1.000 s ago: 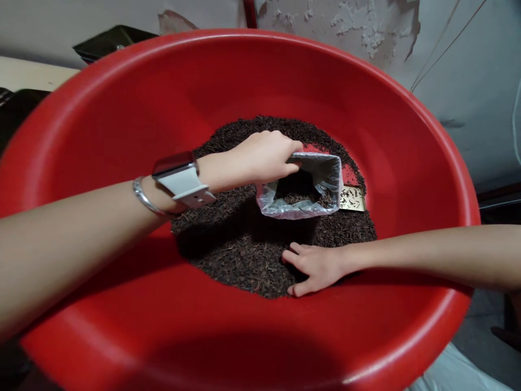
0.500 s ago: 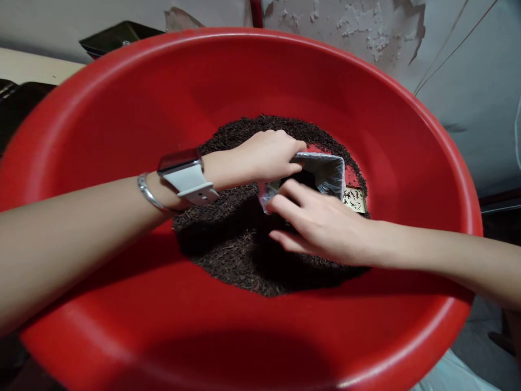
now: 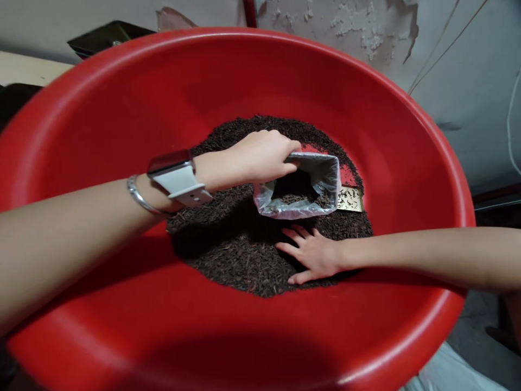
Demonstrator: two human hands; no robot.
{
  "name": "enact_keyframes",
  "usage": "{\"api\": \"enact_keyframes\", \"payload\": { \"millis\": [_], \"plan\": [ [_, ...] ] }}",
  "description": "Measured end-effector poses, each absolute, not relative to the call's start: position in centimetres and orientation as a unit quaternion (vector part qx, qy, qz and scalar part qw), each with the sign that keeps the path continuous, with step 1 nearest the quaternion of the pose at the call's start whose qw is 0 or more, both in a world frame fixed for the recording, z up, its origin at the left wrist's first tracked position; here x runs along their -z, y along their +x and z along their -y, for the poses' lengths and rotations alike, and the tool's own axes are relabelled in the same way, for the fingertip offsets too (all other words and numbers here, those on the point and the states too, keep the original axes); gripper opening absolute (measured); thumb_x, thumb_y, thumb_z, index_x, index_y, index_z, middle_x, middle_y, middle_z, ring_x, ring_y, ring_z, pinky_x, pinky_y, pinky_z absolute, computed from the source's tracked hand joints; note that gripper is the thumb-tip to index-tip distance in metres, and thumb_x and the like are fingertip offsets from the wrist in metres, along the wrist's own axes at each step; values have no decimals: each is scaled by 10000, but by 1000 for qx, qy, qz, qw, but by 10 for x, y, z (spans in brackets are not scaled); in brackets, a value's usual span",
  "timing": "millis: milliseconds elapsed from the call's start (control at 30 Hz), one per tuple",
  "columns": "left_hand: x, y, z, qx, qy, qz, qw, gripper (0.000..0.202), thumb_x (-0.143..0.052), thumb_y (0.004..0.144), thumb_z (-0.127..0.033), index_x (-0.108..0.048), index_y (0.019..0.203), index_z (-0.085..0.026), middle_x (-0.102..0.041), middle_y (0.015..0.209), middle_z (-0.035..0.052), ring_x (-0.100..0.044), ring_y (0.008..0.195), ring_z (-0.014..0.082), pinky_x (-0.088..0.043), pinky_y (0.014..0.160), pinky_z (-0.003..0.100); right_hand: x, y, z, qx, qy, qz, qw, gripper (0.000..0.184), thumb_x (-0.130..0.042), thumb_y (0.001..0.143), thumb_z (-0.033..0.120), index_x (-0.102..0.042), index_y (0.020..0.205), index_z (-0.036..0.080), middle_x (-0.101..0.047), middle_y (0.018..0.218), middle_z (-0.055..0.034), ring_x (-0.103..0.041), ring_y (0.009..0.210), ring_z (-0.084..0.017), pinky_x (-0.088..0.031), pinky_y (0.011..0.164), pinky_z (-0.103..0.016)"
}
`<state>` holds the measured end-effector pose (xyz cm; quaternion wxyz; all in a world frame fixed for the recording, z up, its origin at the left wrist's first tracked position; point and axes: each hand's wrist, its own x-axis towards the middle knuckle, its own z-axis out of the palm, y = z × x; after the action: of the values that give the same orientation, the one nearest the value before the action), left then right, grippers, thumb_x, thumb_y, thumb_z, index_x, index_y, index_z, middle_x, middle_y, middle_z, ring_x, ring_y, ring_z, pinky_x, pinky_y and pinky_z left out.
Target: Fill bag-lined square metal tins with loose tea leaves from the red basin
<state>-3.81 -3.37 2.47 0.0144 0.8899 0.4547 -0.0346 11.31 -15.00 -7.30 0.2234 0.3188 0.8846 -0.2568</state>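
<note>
Dark loose tea leaves [image 3: 240,260] lie heaped in the bottom of a large red basin [image 3: 228,336]. My left hand [image 3: 264,155] grips the upper left rim of a square container lined with a clear plastic bag [image 3: 325,168]; its mouth tilts toward me and some leaves lie inside. Below that container, my right hand [image 3: 315,252] rests on the leaves, palm down, fingers spread, holding nothing. A pale gold rectangular piece [image 3: 350,199] with leaf bits scattered on it sits just right of the container; how the two are joined is hidden.
The basin's high wall [image 3: 415,163] surrounds both hands. Behind it stands a wall with peeling paint [image 3: 366,27]. A dark green box-like object [image 3: 108,38] lies beyond the left rim, near a pale board [image 3: 28,69]. White plastic sheeting [image 3: 451,372] shows at the lower right.
My right hand has moved from the container's mouth down onto the leaves and spread its fingers. Leaves inside the container now show. My left hand keeps its hold on the rim.
</note>
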Motion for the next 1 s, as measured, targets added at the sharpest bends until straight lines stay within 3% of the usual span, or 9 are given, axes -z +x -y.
{"api": "enact_keyframes", "payload": {
  "millis": [167, 367, 467, 633, 833, 900, 1000],
  "plan": [
    [-25, -38, 34, 32, 890, -454, 13, 375, -441, 836, -333, -611, 1152, -226, -689, 1026, 56, -625, 902, 206, -452, 792, 303, 67, 107, 155, 304, 355, -868, 169, 718, -665, 750, 426, -413, 1329, 84, -349, 1375, -278, -366, 1282, -413, -424, 952, -523],
    [-20, -40, 31, 28, 895, -446, 20, 415, -425, 830, -344, -605, 1187, -231, -688, 1020, 65, -618, 911, 226, -454, 802, 327, 61, 103, 159, 336, 306, -860, 231, 495, -537, 863, 382, -459, 1254, 89, -546, 1182, -228, -611, 995, -293, -500, 796, -392],
    [-20, -41, 31, 27, 894, -446, 23, 423, -425, 827, -349, -605, 1191, -231, -688, 1029, 67, -618, 921, 231, -452, 819, 335, 47, 99, 155, 352, 258, -866, 244, 404, -534, 875, 344, -498, 1198, 103, -609, 1080, -172, -638, 873, -234, -496, 693, -315],
    [-20, -40, 31, 18, 892, -451, 27, 406, -428, 826, -350, -611, 1166, -223, -685, 1032, 72, -621, 927, 246, -448, 811, 340, 4, 94, 140, 227, 252, -938, 74, 251, -483, 902, 233, -493, 1132, 134, -557, 1025, -100, -566, 743, -140, -450, 606, -259],
    [-20, -39, 29, 31, 890, -453, 25, 367, -419, 849, -370, -621, 1121, -230, -687, 964, 61, -631, 885, 231, -441, 760, 307, -27, 98, 126, -2, 295, -946, -132, 215, -356, 933, 134, -479, 1110, 140, -468, 1147, -124, -438, 1099, -225, -421, 860, -413],
    [-20, -40, 29, 26, 894, -446, 23, 360, -425, 850, -365, -618, 1119, -222, -684, 954, 59, -631, 878, 222, -440, 757, 296, -24, 97, 132, 2, 263, -957, -119, 211, -349, 929, 125, -494, 1083, 147, -500, 1095, -115, -470, 1025, -209, -426, 834, -400],
    [-20, -42, 30, 14, 899, -438, 18, 371, -444, 842, -353, -607, 1143, -209, -681, 971, 57, -624, 898, 215, -440, 790, 295, -4, 96, 144, 110, 208, -972, 28, 215, -458, 884, 152, -516, 1092, 148, -547, 1006, -102, -531, 863, -182, -465, 707, -318]
  ]
}}
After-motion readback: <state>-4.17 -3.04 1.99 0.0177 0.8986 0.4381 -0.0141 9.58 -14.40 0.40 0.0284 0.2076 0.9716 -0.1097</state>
